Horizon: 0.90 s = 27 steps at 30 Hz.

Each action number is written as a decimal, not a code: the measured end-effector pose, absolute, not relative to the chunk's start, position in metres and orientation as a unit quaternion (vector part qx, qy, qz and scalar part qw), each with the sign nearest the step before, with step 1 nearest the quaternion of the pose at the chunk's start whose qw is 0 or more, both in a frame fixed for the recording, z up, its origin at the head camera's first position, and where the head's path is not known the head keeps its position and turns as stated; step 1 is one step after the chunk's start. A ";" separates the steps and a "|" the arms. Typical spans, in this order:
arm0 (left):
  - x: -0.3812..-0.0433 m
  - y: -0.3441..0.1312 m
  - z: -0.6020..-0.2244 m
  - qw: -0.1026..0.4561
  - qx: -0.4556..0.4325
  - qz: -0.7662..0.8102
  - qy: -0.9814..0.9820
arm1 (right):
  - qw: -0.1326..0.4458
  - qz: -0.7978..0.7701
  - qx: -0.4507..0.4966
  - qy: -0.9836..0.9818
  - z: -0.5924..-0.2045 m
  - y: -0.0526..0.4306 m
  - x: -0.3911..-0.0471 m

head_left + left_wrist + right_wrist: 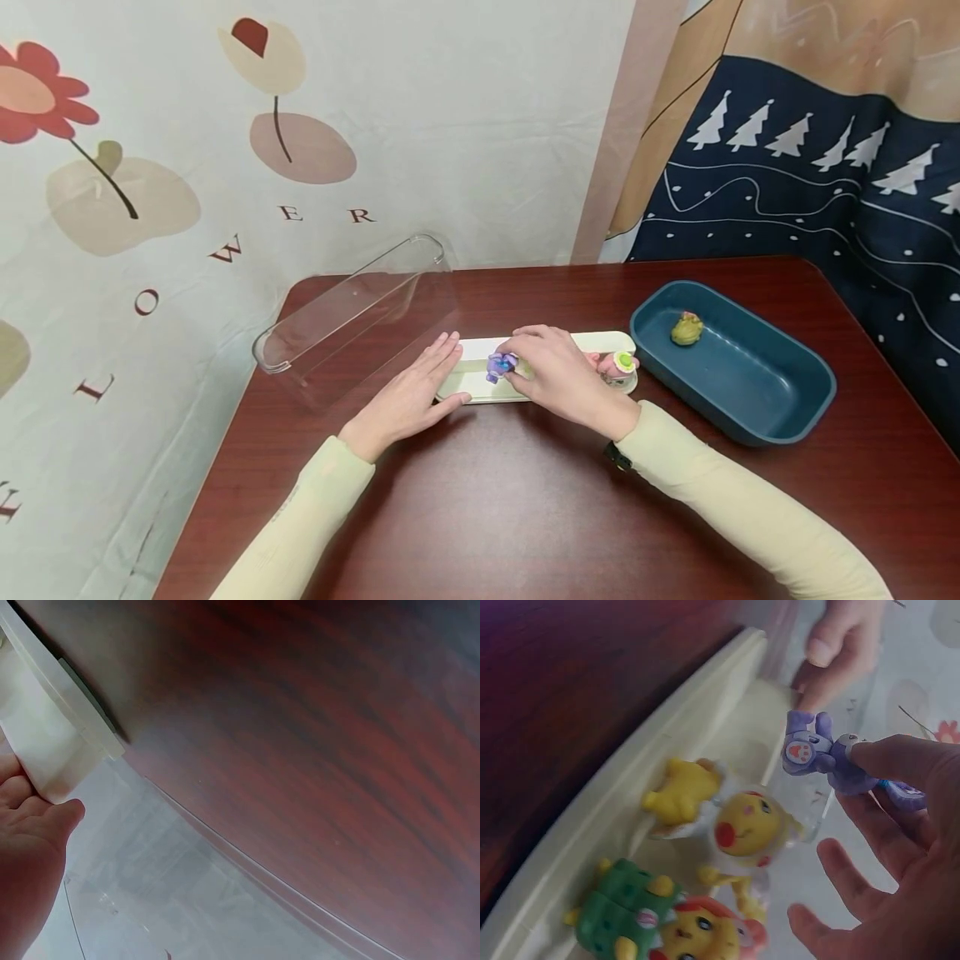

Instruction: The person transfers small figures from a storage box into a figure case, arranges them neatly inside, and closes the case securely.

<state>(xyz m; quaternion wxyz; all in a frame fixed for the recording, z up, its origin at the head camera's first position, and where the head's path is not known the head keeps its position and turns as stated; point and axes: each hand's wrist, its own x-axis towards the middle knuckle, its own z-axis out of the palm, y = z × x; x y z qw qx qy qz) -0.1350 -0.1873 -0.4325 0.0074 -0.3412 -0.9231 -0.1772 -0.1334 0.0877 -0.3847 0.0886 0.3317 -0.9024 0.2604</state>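
Note:
A small purple toy figurine (500, 366) is pinched between the thumb and fingers of my right hand (558, 375), above a long cream-white tray (609, 341). In the right wrist view the figurine (810, 746) lies sideways in the grip, with a paw print on its foot. At the tray's left end, my left hand (405, 396) rests with straight fingers against the edge. Inside the tray are several figurines, including a yellow-faced one (742, 825) and one in a green spotted suit (626, 911). My right hand partly hides them in the head view.
Right of the tray stands a dark blue plastic bin (750, 335) with a yellow-green figurine (686, 328) in it. A clear plastic cover (352, 308) stands at the back left, against the printed curtain (480, 125). Everything sits on a reddish-brown table (525, 517).

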 end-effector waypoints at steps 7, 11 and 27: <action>-0.135 -0.187 -0.433 -0.002 -0.333 -0.177 -0.926 | 0.081 0.227 0.329 -0.913 -0.392 0.087 -0.133; -0.135 -0.188 -0.433 0.003 -0.337 -0.177 -0.925 | 0.070 0.220 0.324 -0.917 -0.395 0.087 -0.134; -0.136 -0.186 -0.432 -0.006 -0.333 -0.181 -0.925 | 0.070 0.223 0.315 -0.920 -0.403 0.088 -0.134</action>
